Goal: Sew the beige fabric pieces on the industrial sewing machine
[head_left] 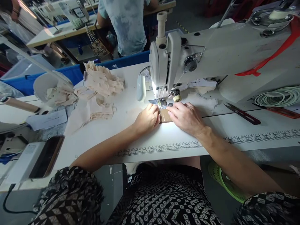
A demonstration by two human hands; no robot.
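My left hand (pixel 148 118) is closed, its fingers bunched just left of the presser foot (pixel 161 103) of a white sewing machine (pixel 211 50). What its fingertips pinch is hidden. From the right, my right hand (pixel 187 118) comes in with curled fingers, thumb and fingertips together close to the foot; anything between them is too small to make out. A brown plate (pixel 166 116) lies between the hands, under the lit needle area. Pale fabric (pixel 206 103) lies beyond my right hand.
Stacked pale fabric pieces (pixel 100 81) lie left on the white table (pixel 122 118). Thread snips (pixel 243 114), coiled pale cord (pixel 278 96) and a printed ruler (pixel 159 148) are to the right and front. A phone (pixel 47 156) lies at left. Another person (pixel 127 25) sits beyond.
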